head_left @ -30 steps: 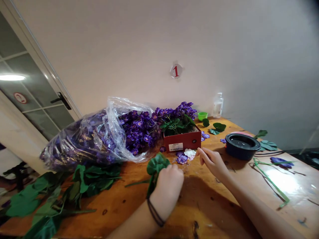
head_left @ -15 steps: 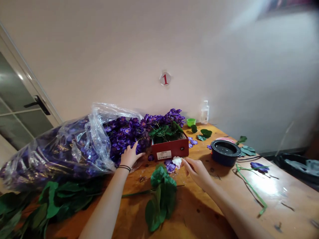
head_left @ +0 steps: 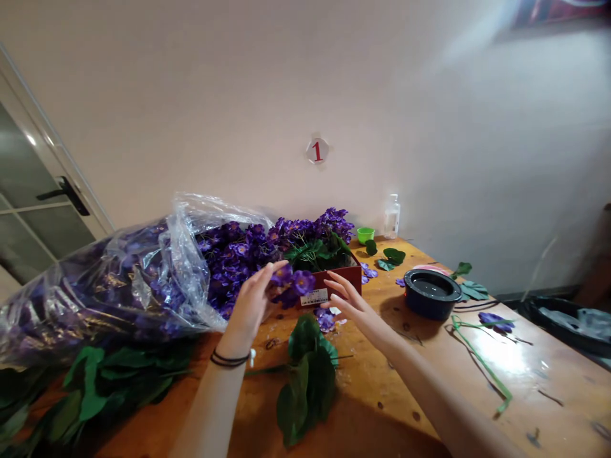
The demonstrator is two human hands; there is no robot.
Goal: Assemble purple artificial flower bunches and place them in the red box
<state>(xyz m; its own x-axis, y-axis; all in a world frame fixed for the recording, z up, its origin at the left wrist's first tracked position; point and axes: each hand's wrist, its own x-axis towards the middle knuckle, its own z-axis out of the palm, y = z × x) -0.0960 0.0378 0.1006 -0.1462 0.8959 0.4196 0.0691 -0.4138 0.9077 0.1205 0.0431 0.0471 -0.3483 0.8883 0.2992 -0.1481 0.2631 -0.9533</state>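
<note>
My left hand (head_left: 251, 305) is raised with its fingers spread, its fingertips against a spray of purple artificial flowers (head_left: 290, 284). My right hand (head_left: 351, 308) stands open beside that spray, in front of a red cardboard box (head_left: 341, 283) packed with flowers and leaves. It holds nothing that I can see. Under it lie loose purple blossoms (head_left: 325, 320). A spray of green artificial leaves (head_left: 308, 381) rests on the wooden table (head_left: 525, 375) below my hands. A clear plastic bag (head_left: 119, 286) full of purple flowers lies to the left.
A pile of green leaves (head_left: 95, 388) lies at the front left. To the right stand a black round bowl (head_left: 429, 292), a green cup (head_left: 365, 235) and a clear bottle (head_left: 391, 217). A purple flower on a long green stem (head_left: 494, 321) lies on the table.
My left hand has lifted off the bagged flowers and risen toward the box. My right hand has opened and moved up from the white blossom. The view has barely shifted.
</note>
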